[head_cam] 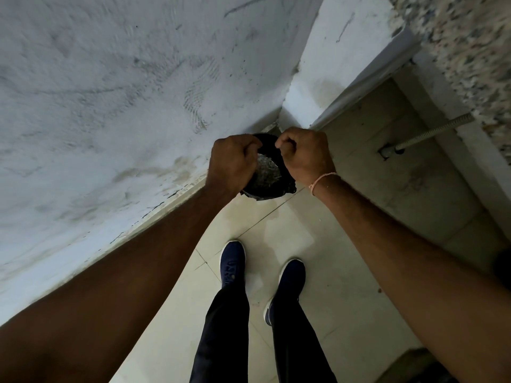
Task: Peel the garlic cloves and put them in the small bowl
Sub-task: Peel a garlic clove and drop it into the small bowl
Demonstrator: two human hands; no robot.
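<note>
Working over the bin: both hands are held out above a dark bin on the floor, at the foot of the wall.
Left fingers: left hand (233, 161) is curled into a fist, knuckles up; whatever it pinches, if anything, is hidden under the fingers, so contents cannot be told.
Right fingers: right hand (305, 156) is curled likewise, fingertips tucked toward the left hand; contents also hidden.
Garlic: no clove visible; probably inside 1 of the 2 fists, unconfirmed.
Bin: dark bin (266, 175) sits directly below the hands and holds pale flaky scraps, likely skins.
Small bowl: not in view.
Risk 1: a slippery peeled clove could drop with its skin into the bin, since the hands work straight over it.
Risk 2: loose skins may drift past the rim onto the tiled floor (318, 244) near the shoes (232, 262).
Risk 3: the clove must be carried away to the unseen bowl, with a chance of fumbling it.
</note>
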